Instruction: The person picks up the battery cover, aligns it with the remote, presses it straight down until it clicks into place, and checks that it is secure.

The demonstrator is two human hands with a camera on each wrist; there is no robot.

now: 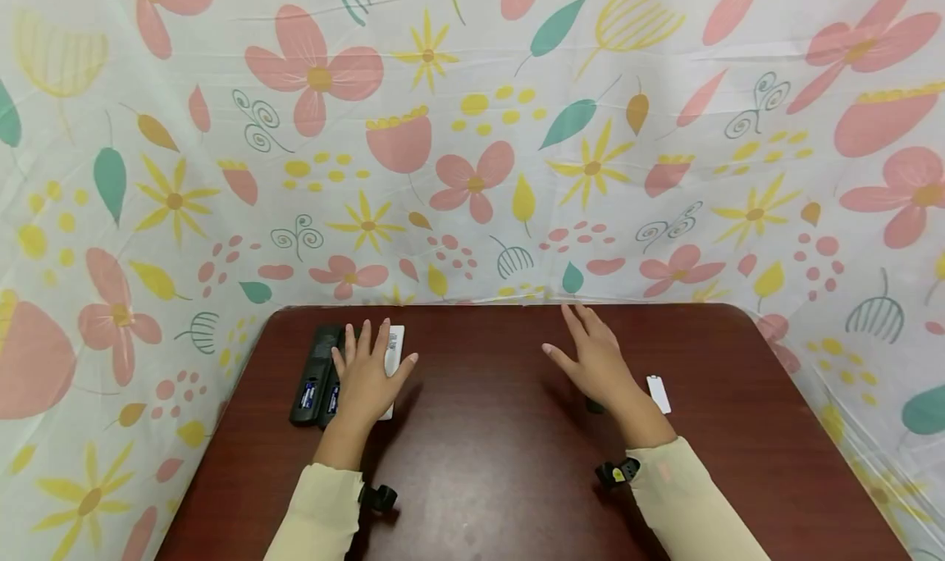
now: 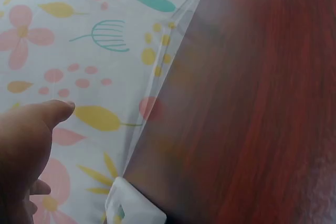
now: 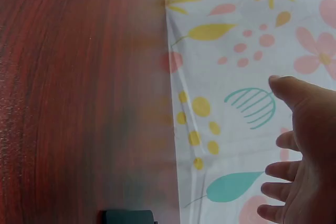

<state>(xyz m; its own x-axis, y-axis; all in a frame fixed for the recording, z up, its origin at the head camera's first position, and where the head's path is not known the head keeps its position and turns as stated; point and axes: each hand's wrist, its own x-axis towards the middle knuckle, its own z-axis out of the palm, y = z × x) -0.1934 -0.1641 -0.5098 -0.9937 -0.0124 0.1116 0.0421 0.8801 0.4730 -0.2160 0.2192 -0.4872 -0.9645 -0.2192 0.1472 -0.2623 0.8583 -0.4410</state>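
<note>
My left hand point(image 1: 367, 389) is over several remote controls at the left of the table, fingers spread. Beneath it lie a black remote control point(image 1: 316, 364) and a second black one point(image 1: 330, 403), both with blue batteries showing in uncovered compartments. A white remote control point(image 1: 395, 346) lies beside them, partly hidden by that hand; its end point(image 2: 134, 205) shows in the left wrist view. On the right, my right hand point(image 1: 600, 372) has its fingers extended and holds nothing. Near its wrist are a small white cover point(image 1: 659, 394) and a dark piece point(image 1: 594, 406), mostly hidden.
The brown table point(image 1: 472, 430) has rounded far corners. A white flower-patterned cloth point(image 1: 472, 241) hangs behind it and along both sides. Each wrist wears a small black camera, on the left point(image 1: 380, 498) and on the right point(image 1: 616, 472).
</note>
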